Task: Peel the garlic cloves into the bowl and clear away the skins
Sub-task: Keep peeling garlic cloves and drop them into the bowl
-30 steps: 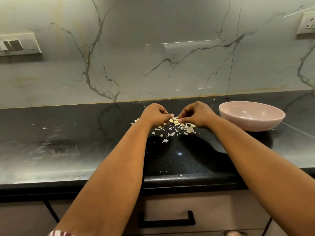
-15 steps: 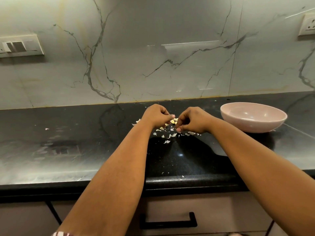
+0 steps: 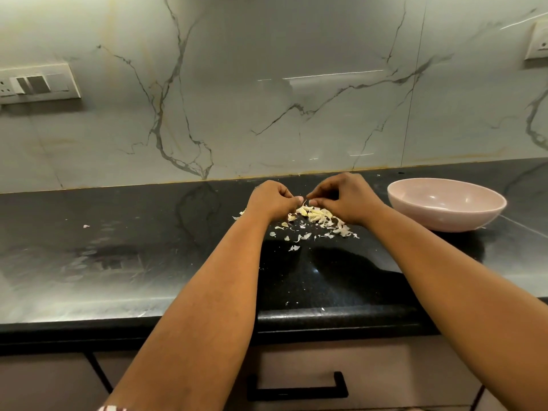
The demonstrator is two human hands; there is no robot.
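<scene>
Round pale pink bowl (image 3: 446,203), right of centre, was seen empty. Left hand (image 3: 271,201) and right hand (image 3: 347,198) were curled fingertip-to-fingertip above pale garlic skins (image 3: 314,221); anything pinched was not discernible.

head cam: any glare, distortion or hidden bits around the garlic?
Head view: a ceiling-light streak glares on the marble backsplash and the countertop has a hazy sheen at left; the wide-angle lens bows the counter's edge; whatever the fingers pinch is too small to tell.

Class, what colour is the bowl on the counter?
The bowl is pale pink, seen best in the head view, right of the hands.
</scene>
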